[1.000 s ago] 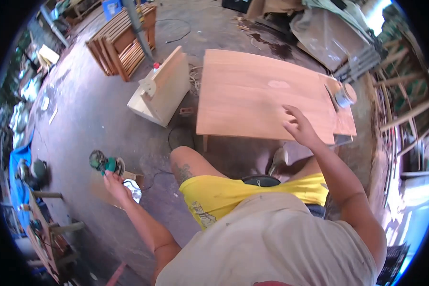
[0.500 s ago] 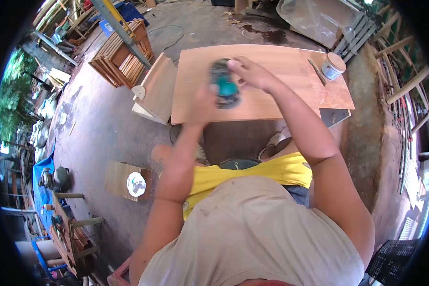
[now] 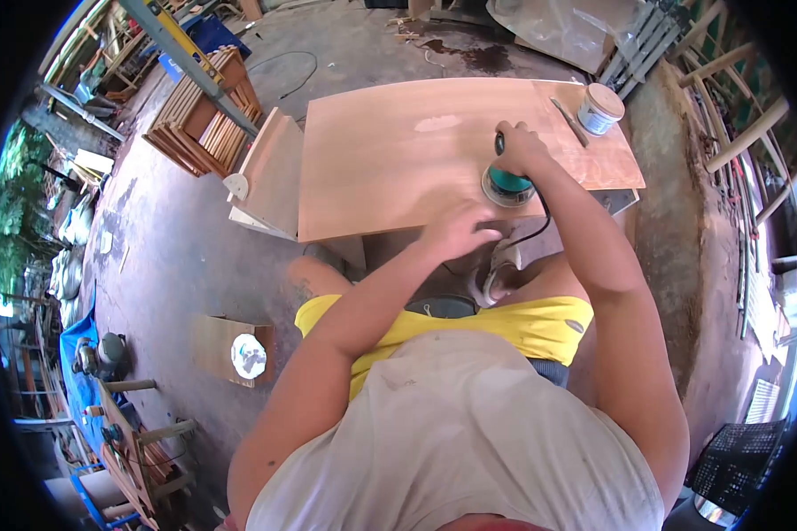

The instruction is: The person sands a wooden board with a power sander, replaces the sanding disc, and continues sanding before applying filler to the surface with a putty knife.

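Note:
My right hand (image 3: 522,152) is wrapped round the dark handle of a green sander (image 3: 510,180). The sander's round base rests near the front edge of a wooden panel (image 3: 372,168), right of its middle. A dark cord runs down from the sander past that edge. My left hand (image 3: 459,232) hovers at the panel's front edge, left of the sander, its thumb apart from the fingers and nothing in it. A pale filler patch (image 3: 437,123) shows on the panel toward the back.
A tub with a lid (image 3: 600,111) and a flat scraper-like tool (image 3: 569,122) lie at the panel's right end. Left of the panel stands an upright board (image 3: 266,181). Stacked wooden frames (image 3: 202,119) stand farther left. A board with white paste (image 3: 248,356) lies on the floor.
The sander has moved right and toward me, from the panel's left part to its front edge. My left hand has come away from the sander and moved right and down.

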Available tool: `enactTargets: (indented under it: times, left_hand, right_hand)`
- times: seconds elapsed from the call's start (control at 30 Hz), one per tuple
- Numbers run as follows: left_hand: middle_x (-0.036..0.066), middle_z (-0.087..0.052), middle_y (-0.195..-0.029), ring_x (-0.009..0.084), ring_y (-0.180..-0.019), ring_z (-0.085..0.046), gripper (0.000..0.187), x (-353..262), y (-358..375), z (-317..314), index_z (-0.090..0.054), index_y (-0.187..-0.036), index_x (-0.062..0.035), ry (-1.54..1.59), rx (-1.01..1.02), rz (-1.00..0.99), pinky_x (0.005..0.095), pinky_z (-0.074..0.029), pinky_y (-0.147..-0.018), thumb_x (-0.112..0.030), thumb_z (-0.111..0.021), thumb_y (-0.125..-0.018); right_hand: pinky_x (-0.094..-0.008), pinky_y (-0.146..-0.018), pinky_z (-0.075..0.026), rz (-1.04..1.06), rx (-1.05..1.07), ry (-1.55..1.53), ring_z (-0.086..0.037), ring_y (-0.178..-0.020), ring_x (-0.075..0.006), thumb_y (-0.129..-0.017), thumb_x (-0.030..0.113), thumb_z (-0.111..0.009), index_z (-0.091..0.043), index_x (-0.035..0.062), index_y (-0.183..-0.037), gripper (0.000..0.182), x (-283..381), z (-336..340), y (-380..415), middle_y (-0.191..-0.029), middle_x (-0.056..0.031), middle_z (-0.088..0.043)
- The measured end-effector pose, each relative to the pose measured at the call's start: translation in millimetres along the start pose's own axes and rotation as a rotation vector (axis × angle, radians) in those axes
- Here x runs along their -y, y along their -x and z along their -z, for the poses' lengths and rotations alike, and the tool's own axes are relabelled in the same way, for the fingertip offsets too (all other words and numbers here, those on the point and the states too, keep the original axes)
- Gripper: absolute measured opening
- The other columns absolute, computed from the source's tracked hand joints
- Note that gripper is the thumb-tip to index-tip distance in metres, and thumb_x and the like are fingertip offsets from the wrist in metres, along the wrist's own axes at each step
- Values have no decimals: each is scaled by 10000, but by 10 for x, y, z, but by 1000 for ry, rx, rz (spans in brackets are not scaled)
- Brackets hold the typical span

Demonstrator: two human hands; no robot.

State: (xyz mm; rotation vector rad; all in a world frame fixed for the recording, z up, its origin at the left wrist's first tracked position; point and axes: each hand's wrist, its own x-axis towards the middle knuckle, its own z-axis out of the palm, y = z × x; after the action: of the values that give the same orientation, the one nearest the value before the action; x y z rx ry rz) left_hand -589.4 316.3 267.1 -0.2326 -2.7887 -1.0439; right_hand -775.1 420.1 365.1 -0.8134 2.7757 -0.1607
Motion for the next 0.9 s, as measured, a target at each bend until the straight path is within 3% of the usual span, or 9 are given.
enactTargets:
  times: [0.03, 0.1, 0.13, 0.2, 0.4, 0.67, 0.73, 0.83, 0.9]
  left_hand:
    - [155, -638, -1219, 328, -1179, -588, 552, 299, 126, -57, -623, -1216, -66, -224, -125, -53, 489, -433, -1033, -462, -746, -853]
    - [148, -471, -1469, 334, -1406, -391, 703, 551, 250, 18, -542, -1376, -116, -572, -15, 90, 566, -280, -1159, -501, -749, -826]
    - [148, -471, -1469, 334, -1406, -391, 703, 691, 282, -17, -542, -1376, -116, -570, -12, 88, 566, -280, -1159, -501, -749, -826]
    - [139, -354, -1569, 349, -1484, -272, 876, 918, 207, -82, -413, -1505, -144, -573, 4, 77, 604, -215, -1192, -557, -740, -805]
    - [115, -292, -1628, 325, -1530, -184, 985, 929, -14, -104, -309, -1578, -170, -658, 111, 141, 587, -166, -1219, -700, -632, -813]
    - [118, -323, -1602, 344, -1514, -228, 964, 1043, -417, -207, -358, -1549, -170, -604, -13, 179, 593, -189, -1210, -671, -678, -790]
    - [119, -320, -1606, 344, -1516, -223, 950, 1043, -403, -216, -362, -1548, -169, -578, -24, 184, 585, -182, -1215, -665, -674, -800]
    - [127, -350, -1594, 348, -1511, -239, 878, 1110, -409, -197, -402, -1529, -172, -464, -21, 192, 559, -167, -1225, -645, -654, -834]
    - [142, -432, -1542, 372, -1492, -279, 668, 1227, -372, -249, -576, -1387, -156, -355, -173, 107, 555, -176, -1222, -580, -636, -876]
  right_hand:
    - [-463, -1030, -498, -9, -49, 1, -543, -1265, -422, -721, 290, -825, -517, 166, -1378, 736, -72, 6, -24, -1392, -202, -518]
    - [-465, -1017, -505, -16, -151, -6, -554, -1247, -419, -706, 292, -832, -511, 155, -1369, 749, -320, -10, -138, -1380, -197, -528]
    - [-465, -1017, -505, -19, -149, -7, -554, -1247, -419, -706, 292, -832, -511, 155, -1369, 749, -443, -6, -164, -1380, -197, -528]
    - [-463, -1021, -500, -89, -198, -103, -548, -1257, -399, -694, 288, -835, -517, 150, -1360, 750, -690, 64, -271, -1361, -194, -543]
    - [-461, -1031, -486, -71, -289, -55, -560, -1239, -387, -669, 260, -824, -548, 136, -1273, 676, -1163, 43, -407, -1317, -198, -560]
    - [-460, -1028, -480, 80, -255, -50, -553, -1241, -408, -701, 272, -754, -547, 104, -1282, 639, -1207, 18, -830, -1307, -214, -577]
    - [-476, -1028, -475, -10, -275, -18, -560, -1227, -420, -716, 283, -748, -545, 115, -1283, 625, -1180, -58, -834, -1302, -214, -583]
    - [-486, -1020, -476, -2, -334, -35, -572, -1206, -426, -738, 307, -739, -549, 122, -1266, 591, -1234, -146, -853, -1288, -222, -590]
    - [-491, -1011, -479, 19, -347, -52, -580, -1189, -429, -746, 310, -736, -552, 122, -1251, 570, -1253, -151, -863, -1276, -225, -595]
